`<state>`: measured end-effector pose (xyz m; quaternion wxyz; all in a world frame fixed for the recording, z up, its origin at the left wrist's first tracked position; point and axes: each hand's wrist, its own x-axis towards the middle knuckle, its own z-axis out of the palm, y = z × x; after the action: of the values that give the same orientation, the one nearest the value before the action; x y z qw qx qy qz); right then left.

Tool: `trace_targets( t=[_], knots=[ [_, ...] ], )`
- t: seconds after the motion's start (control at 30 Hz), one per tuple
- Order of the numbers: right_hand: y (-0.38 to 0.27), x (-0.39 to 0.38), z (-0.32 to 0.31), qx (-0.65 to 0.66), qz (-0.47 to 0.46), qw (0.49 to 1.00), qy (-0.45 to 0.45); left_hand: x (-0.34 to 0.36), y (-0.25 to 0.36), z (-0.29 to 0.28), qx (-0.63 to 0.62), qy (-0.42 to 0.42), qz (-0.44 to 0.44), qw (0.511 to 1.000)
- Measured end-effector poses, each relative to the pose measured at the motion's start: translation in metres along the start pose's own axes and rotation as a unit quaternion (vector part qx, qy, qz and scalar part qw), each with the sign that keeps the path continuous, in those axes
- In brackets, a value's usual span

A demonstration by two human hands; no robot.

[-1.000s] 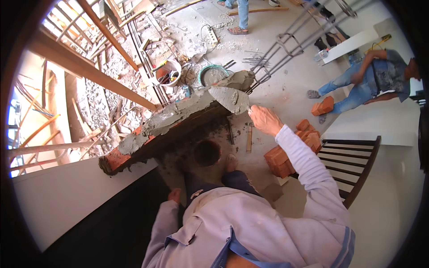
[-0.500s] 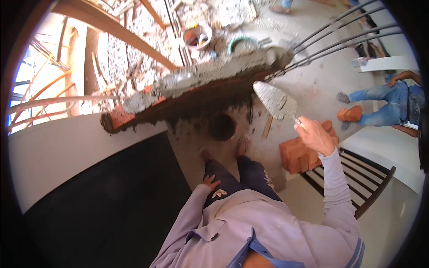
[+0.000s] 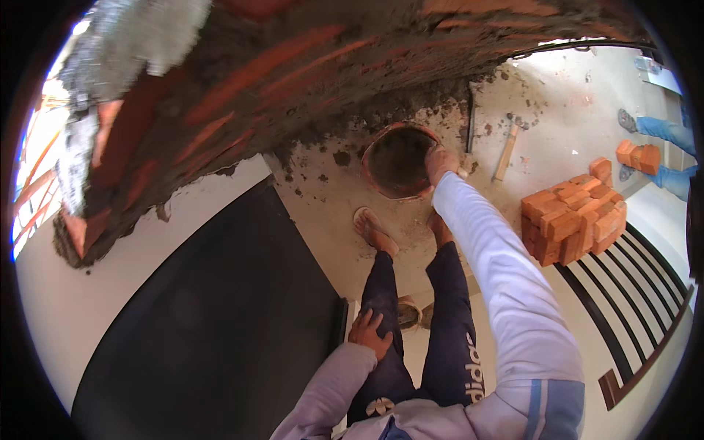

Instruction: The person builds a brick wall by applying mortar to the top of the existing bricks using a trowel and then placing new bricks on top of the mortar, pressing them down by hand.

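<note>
Left to right: a mortar-smeared brick wall [image 3: 257, 95]; the left grip [image 3: 372, 336], fingers loosely spread and empty, on the left leg [image 3: 381, 286]; a round tub [image 3: 365, 165] on the floor [image 3: 565, 92]. The right grip [image 3: 443, 163] is at the tub's right rim (its closure and contents cannot be told), left of a hammer [image 3: 505, 152] and stacked bricks [image 3: 576, 213].

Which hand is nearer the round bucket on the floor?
The right hand, at the right side of the bucket; the left hand rests farther away, on the left leg.
</note>
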<state>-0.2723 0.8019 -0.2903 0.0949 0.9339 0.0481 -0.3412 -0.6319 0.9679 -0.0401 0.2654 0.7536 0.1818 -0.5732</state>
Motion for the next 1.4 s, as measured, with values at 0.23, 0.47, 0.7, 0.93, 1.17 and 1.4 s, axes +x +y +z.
trace_targets(
  t=[0.23, 0.47, 0.7, 0.93, 1.17, 1.4],
  knots=[
    [-0.03, -0.025, 0.092, 0.297, -0.084, 0.945, -0.106, -0.007, -0.021, 0.005, -0.041, 0.001, -0.007, 0.999],
    [-0.005, 0.005, 0.117, 0.354, -0.213, 0.898, -0.152, 0.004, -0.017, 0.004, -0.006, 0.005, 0.037, 0.999],
    [0.03, -0.055, 0.058, 0.575, -0.037, 0.78, -0.246, -0.002, -0.02, -0.005, -0.036, 0.032, 0.036, 0.998],
    [0.126, -0.178, -0.094, 0.56, -0.098, 0.772, -0.285, 0.005, -0.022, -0.008, -0.054, 0.076, 0.065, 0.994],
    [0.2, -0.317, -0.446, 0.279, -0.402, 0.863, 0.125, -0.035, -0.009, -0.078, -0.034, 0.129, 0.184, 0.974],
    [0.187, -0.313, -0.563, 0.19, -0.362, 0.834, 0.37, -0.088, 0.006, -0.13, -0.145, 0.18, 0.028, 0.973]
  ],
)
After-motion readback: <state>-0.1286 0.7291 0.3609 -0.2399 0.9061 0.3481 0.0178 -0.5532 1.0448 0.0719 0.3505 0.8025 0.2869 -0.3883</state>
